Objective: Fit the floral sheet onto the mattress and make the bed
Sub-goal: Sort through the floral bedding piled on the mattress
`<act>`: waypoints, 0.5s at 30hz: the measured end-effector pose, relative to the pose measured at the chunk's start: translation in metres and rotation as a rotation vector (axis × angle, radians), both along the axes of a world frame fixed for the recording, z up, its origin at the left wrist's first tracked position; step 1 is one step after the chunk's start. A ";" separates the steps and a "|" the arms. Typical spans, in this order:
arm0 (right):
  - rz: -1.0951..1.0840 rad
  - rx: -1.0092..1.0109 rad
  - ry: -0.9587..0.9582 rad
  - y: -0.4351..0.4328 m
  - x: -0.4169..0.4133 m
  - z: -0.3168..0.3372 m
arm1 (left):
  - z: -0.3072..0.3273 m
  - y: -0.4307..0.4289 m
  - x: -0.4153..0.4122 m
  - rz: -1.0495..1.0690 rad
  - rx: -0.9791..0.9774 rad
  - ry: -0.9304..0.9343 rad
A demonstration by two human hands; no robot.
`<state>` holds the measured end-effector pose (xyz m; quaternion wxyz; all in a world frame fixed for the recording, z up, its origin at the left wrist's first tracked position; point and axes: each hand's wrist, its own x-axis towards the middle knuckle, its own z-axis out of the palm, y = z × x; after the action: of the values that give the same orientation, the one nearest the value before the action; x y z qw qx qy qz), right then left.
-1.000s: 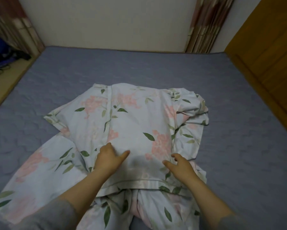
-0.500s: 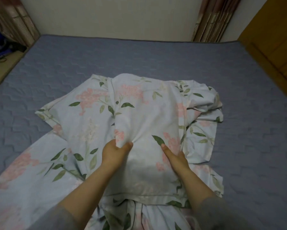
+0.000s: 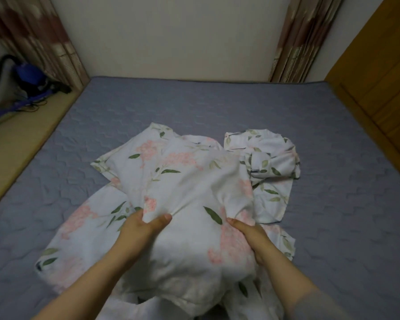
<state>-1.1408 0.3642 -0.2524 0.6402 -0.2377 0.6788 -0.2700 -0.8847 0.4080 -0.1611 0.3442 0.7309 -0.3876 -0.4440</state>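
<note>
My left hand [image 3: 139, 230] pinches a fold of the floral sheet [image 3: 189, 179] under its thumb; my right hand [image 3: 248, 234] grips a gather beside it. The sheet lies bunched in the middle of the mattress [image 3: 333, 158]. Light, soft and limp, I judge: best held by a hemmed corner.

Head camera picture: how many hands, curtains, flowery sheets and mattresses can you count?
2 hands: left hand and right hand, both gripping the sheet
2 curtains: left curtain and right curtain
1 floral sheet, bunched up
1 mattress
Total: 6
</note>
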 end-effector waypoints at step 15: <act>0.203 -0.492 0.242 0.097 0.019 0.219 | 0.136 0.157 0.005 0.130 -0.205 -0.123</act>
<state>-1.1221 0.4611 -0.0336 0.5015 -0.4830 0.6372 -0.3305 -0.8800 0.5654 -0.0253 0.4206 0.7413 -0.4033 -0.3330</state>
